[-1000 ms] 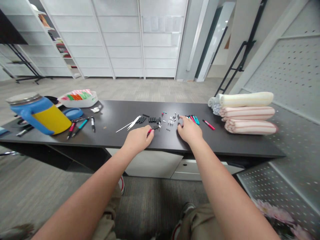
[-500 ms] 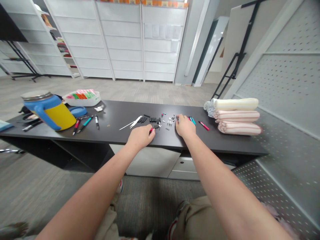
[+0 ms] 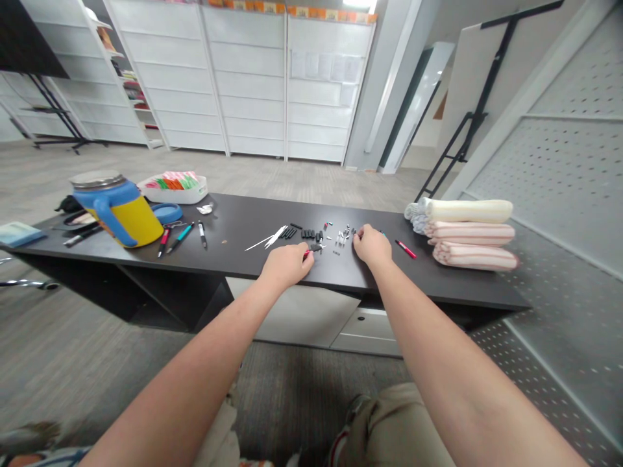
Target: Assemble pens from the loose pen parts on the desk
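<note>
A person's left hand (image 3: 286, 266) pinches a slim red plastic pen barrel (image 3: 306, 254), light and slick, best held mid-shaft, near the front edge of a black desk (image 3: 233, 224), while the right hand (image 3: 372, 246) curls its fingers (image 3: 359, 239) narrowly beside tiny silver pen parts (image 3: 344, 235), any grip unclear.

Black desk (image 3: 228, 220) with bright spots of colour
Blue-and-yellow mug (image 3: 127, 220), teal pen (image 3: 181, 237), red pen (image 3: 405, 249), black pen parts (image 3: 307, 234) on black, one cream towel (image 3: 468, 211) above two pink-striped towels (image 3: 472, 232)
</note>
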{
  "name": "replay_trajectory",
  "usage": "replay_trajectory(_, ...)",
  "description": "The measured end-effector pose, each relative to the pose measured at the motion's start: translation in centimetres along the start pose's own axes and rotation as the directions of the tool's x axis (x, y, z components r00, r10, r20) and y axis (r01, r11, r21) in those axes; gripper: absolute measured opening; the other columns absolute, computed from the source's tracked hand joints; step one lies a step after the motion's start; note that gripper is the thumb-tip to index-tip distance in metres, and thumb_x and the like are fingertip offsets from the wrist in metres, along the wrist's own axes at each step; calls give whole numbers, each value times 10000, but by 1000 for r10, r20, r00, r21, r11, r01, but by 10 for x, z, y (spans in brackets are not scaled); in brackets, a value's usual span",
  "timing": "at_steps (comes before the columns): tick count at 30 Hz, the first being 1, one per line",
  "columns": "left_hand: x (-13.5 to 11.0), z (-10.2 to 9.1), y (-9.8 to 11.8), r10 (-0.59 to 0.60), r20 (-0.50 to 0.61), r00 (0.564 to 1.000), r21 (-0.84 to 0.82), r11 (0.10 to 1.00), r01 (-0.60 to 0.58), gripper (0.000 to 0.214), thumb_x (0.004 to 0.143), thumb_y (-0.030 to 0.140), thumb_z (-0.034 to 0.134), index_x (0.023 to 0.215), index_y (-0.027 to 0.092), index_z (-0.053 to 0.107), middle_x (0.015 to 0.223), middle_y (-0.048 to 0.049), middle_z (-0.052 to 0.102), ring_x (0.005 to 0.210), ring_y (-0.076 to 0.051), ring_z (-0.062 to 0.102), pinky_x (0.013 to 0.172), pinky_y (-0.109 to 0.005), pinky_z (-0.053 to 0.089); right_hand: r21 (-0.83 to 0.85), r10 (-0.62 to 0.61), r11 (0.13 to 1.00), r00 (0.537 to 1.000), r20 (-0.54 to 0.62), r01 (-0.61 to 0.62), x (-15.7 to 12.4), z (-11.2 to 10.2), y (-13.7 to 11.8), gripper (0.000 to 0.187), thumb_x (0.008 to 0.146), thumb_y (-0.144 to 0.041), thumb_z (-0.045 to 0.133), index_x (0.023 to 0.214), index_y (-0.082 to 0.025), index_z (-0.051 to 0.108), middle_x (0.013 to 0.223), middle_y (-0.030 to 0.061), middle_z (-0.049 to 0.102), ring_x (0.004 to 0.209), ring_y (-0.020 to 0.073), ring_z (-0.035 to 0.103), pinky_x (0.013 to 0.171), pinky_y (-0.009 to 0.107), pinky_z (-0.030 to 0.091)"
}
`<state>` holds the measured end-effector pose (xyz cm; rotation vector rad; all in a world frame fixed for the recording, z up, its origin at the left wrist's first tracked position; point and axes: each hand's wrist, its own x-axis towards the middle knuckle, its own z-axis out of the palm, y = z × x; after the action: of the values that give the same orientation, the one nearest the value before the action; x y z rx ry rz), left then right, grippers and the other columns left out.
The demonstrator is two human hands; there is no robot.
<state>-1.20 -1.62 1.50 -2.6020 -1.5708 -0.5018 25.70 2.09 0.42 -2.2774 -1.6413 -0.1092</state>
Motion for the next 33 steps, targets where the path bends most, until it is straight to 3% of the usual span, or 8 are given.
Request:
replay_trajectory(6,0,-3,-1,6,17,1000,-1,1000,-6,387,1068,449,417,1052,208,720,942,-110,791,897,-287,762,743,-344,498,10,30,999,1000,-6,-30,-6,-3,3,229,1027,-289,588,1095,-145,751,1101,190,786,1080,327,726,905,381,503)
replay_trajectory(13,2,-3,-6,144,48,988,-61,988,-141,460,1081,559,407,1018,214,705,924,-105,785,879,-289,754,702,-338,462,183,27,983,999,-26,-22,-37,-5,22,222,1005,-367,635,1024,-206,787,1006,88,818,975,257,753,856,336,526)
replay_trajectory(17,2,0,-9,228,63,972,-113,969,-220,442,1094,543,404,1022,221,698,969,-88,786,895,-255,743,720,-321,448,585,-12,810,999,-38,32,-59,-5,29,344,956,-517,664,1021,-198,775,924,81,814,751,236,747,751,353,543)
replay_trajectory(24,4,4,-11,260,75,963,-131,960,-249,440,1107,536,389,1034,229,695,984,-65,777,897,-227,723,742,-315,449,870,-231,491,968,94,33,-63,-10,24,415,863,-566,796,1017,-186,731,924,85,792,702,193,709,601,295,509)
replay_trajectory(29,4,6,-13,280,74,957,-138,953,-268,446,1115,538,371,1049,222,679,995,-64,775,925,-224,722,746,-311,430,906,-356,421,927,119,45,-69,-13,10,401,850,-547,832,1017,-197,730,898,56,784,729,184,715,726,330,568)
replay_trajectory(33,4,6,-13,285,76,955,-140,952,-273,419,1111,525,401,1029,219,676,974,-55,774,904,-221,721,724,-314,415,896,-404,440,905,137,61,-73,-13,0,362,881,-516,811,1044,-201,742,859,44,776,755,193,725,742,334,564)
